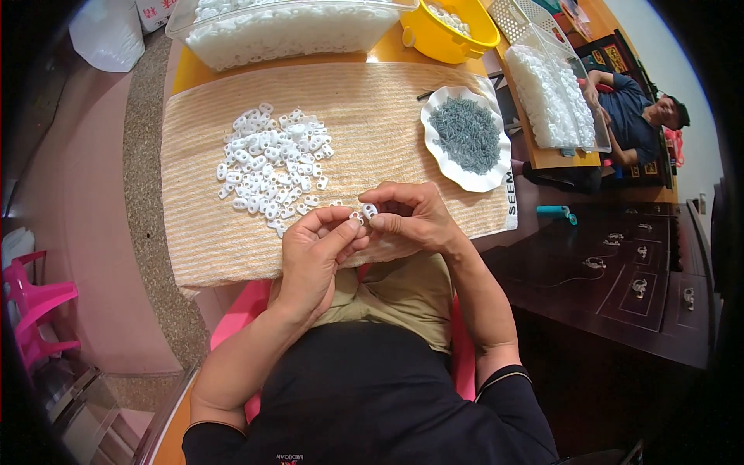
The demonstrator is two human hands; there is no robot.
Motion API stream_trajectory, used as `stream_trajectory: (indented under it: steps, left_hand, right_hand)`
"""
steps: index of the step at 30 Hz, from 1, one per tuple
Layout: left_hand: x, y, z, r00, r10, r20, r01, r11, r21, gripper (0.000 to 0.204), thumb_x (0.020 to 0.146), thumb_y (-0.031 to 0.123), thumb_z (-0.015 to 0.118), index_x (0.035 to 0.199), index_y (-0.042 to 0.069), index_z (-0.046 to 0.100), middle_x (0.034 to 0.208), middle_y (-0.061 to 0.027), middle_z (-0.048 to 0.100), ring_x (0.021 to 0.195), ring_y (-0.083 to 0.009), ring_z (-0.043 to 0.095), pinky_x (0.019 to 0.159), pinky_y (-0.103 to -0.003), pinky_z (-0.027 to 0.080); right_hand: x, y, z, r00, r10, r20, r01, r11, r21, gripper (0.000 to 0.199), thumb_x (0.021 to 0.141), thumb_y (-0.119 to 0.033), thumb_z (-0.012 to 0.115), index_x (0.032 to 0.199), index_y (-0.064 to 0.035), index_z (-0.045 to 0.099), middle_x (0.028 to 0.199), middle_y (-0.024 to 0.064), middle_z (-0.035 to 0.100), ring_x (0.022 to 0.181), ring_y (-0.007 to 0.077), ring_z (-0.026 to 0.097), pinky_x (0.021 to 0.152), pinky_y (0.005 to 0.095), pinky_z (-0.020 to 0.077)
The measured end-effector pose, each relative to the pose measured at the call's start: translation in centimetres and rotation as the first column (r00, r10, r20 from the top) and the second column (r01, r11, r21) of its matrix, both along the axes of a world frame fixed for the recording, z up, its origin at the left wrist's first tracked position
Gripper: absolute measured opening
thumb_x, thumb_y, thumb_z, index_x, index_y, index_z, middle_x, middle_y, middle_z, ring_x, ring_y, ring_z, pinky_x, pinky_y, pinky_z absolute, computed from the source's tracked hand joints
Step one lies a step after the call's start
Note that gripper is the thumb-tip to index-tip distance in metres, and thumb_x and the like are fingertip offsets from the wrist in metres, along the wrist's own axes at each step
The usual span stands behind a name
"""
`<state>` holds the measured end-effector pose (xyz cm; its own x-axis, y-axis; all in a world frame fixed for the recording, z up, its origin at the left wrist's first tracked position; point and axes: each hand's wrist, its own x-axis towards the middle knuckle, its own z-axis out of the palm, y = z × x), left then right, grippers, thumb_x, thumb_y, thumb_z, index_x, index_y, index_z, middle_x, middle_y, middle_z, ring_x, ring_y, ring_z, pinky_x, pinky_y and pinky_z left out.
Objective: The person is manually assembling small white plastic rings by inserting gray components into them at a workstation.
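Over the near edge of a striped tan towel [372,132], my two hands meet with their fingertips almost touching. My right hand [415,215] pinches a small white plastic piece with two holes [370,210] between thumb and fingers. My left hand [316,244] is closed in a pinch on a small pale ring-like part [356,218], too small to make out fully. To the left, a loose pile of similar white two-holed pieces [271,167] lies on the towel. On the right stands a white scalloped dish [439,172] filled with small grey-blue slender parts [467,133].
Behind the towel stand a clear tub [294,56] of white pieces and a yellow basin [442,43] holding pale parts. Another clear bin [570,149] of white pieces sits on a side table, beside a seated person [632,116]. Pink stools [39,298] stand far left.
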<state>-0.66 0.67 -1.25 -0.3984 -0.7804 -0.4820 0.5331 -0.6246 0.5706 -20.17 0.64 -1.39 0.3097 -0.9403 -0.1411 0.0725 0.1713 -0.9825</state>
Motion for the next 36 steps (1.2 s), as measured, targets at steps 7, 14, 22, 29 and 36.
stream_trajectory:
  steps: [7, 14, 22, 29, 36]
  left_hand:
    - [-0.04, 0.07, -0.34, 1.0, -0.011, 0.011, 0.011, 1.0, -0.01, 0.014, 0.088, 0.002, 0.062, 0.101, 0.0, 0.058, 0.087, -0.0084, 0.065, 0.075, -0.0134, 0.065, 0.07, -0.023, 0.056]
    - [-0.15, 0.1, -0.06, 1.0, -0.01, 0.002, 0.01, 1.0, -0.016, 0.015, 0.088, 0.002, 0.062, 0.101, -0.001, 0.058, 0.088, -0.0085, 0.065, 0.075, -0.0138, 0.065, 0.071, -0.023, 0.056]
    - [-0.08, 0.18, -0.18, 1.0, -0.015, 0.008, 0.015, 1.0, -0.01, 0.015, 0.087, 0.001, 0.062, 0.102, -0.002, 0.059, 0.09, -0.0095, 0.065, 0.076, -0.0142, 0.065, 0.071, -0.023, 0.056]
    - [0.04, 0.17, -0.14, 1.0, -0.012, -0.019, 0.012, 0.999, 0.029, 0.016, 0.087, 0.0, 0.063, 0.102, -0.004, 0.059, 0.09, -0.0109, 0.066, 0.075, -0.0138, 0.065, 0.07, -0.022, 0.056]
    - [0.05, 0.11, 0.02, 0.999, -0.025, -0.039, 0.027, 0.999, 0.047, 0.017, 0.087, 0.0, 0.063, 0.103, -0.004, 0.06, 0.09, -0.0122, 0.066, 0.076, -0.0146, 0.066, 0.07, -0.023, 0.056]
  right_hand:
    - [0.46, 0.04, 0.52, 0.998, 0.003, -0.068, -0.001, 1.0, 0.025, 0.028, 0.084, 0.0, 0.068, 0.112, 0.0022, 0.064, 0.095, 0.0044, 0.064, 0.087, 0.0088, 0.06, 0.074, 0.0216, 0.0486]
    - [0.2, 0.03, 0.27, 0.994, 0.018, -0.109, -0.024, 0.998, -0.054, 0.028, 0.086, -0.003, 0.068, 0.113, 0.0021, 0.062, 0.094, 0.0032, 0.064, 0.084, 0.0063, 0.059, 0.071, 0.0207, 0.0486]
    - [0.26, 0.07, 0.24, 0.994, 0.019, -0.111, -0.026, 0.998, -0.06, 0.028, 0.086, -0.003, 0.067, 0.113, 0.0026, 0.062, 0.093, 0.0032, 0.064, 0.083, 0.0065, 0.06, 0.071, 0.0212, 0.0488]
    - [0.37, 0.22, 0.42, 1.0, -0.001, -0.019, 0.001, 1.0, 0.031, 0.029, 0.083, 0.001, 0.068, 0.112, 0.0014, 0.065, 0.097, 0.0058, 0.065, 0.088, 0.0098, 0.06, 0.076, 0.0222, 0.0478]
    - [0.25, 0.23, 0.29, 1.0, -0.007, 0.03, 0.006, 0.999, 0.035, 0.028, 0.083, 0.001, 0.068, 0.111, 0.0025, 0.064, 0.097, 0.0065, 0.065, 0.089, 0.0104, 0.06, 0.076, 0.0221, 0.0478]
